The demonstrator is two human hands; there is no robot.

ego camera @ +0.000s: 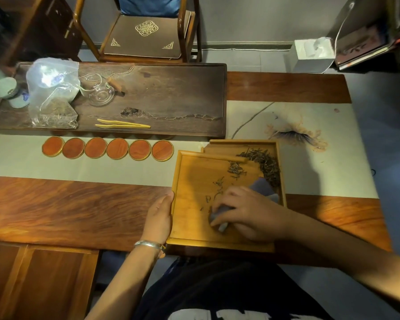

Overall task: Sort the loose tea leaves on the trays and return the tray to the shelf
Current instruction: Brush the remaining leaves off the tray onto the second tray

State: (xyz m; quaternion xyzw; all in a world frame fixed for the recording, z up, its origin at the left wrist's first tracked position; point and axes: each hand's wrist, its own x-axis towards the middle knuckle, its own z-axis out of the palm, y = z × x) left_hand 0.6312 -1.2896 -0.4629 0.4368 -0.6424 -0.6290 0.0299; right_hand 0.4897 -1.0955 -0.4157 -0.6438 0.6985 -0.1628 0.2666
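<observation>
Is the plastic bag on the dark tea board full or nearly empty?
Nearly empty: the plastic bag holds only a low layer of tea at its bottom.

Honey-yellow square bamboo tray point(187, 204) flecked with dark brown loose tea leaves point(267, 163); pale blue-grey card scraper point(262, 187) over it. 6 round orange-red wooden coasters point(106, 148) rimmed in gold, on a pale cream cloth runner point(83, 168) painted with a peach and dark-feathered motif, over a reddish-brown wavy-grained wooden table point(56, 209). Dark brown long wooden tea board point(171, 93) with pale yellow bamboo tongs point(123, 124); brown chair cushion point(146, 35) embroidered in gold.
</observation>
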